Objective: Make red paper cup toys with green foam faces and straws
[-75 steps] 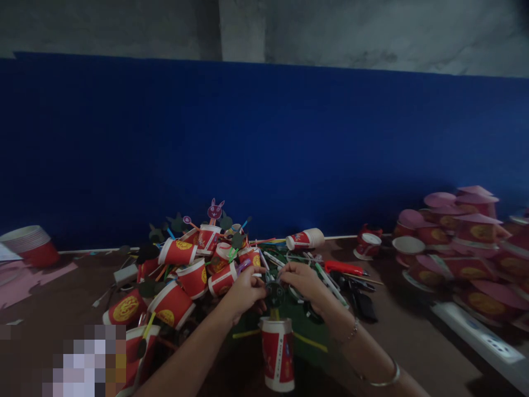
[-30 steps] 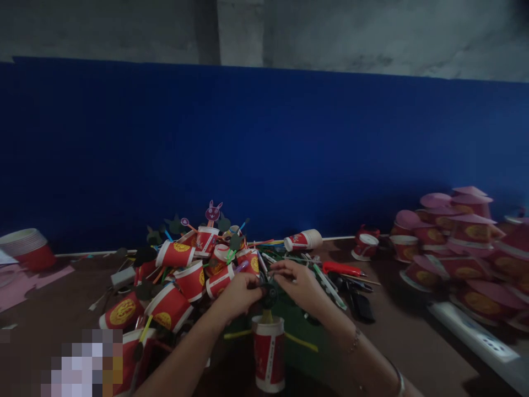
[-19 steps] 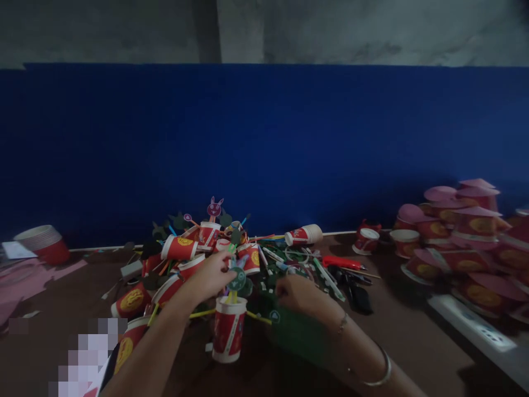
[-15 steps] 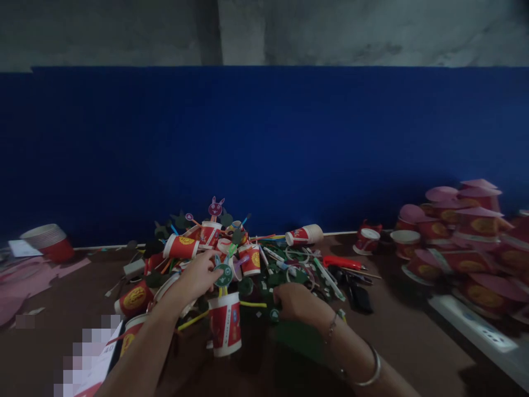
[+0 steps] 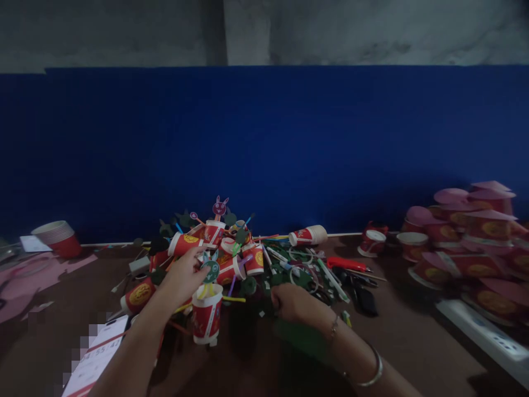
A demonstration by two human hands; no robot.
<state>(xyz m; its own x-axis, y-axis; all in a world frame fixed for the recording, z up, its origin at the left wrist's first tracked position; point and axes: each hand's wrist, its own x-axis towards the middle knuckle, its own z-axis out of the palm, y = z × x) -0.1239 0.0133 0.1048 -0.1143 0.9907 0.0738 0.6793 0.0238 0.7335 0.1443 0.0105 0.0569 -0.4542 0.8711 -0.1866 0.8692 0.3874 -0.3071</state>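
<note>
So the paper cup [image 5: 206, 318] is upright just in front of the messy heap of red cups [image 5: 184, 243], can't tell if its base touches the bench [image 5: 397, 358]. Left hand [image 5: 184, 278] looks to be pinching the green rabbit face [image 5: 211, 272] at its left edge. Right hand [image 5: 300, 303] is curled in near the dark green sheet [image 5: 303, 337], and I can't tell if it's got anything in it.

Progress-wise, this one seems pretty much built: face up on its yellow strips, yellow arm [image 5: 234, 299] poking out the side. Plenty of others look done too, but the tipped-over cup stack [image 5: 317, 235] and the left-hand cup stack [image 5: 64, 241] look untouched, so there's probably lots left
</note>
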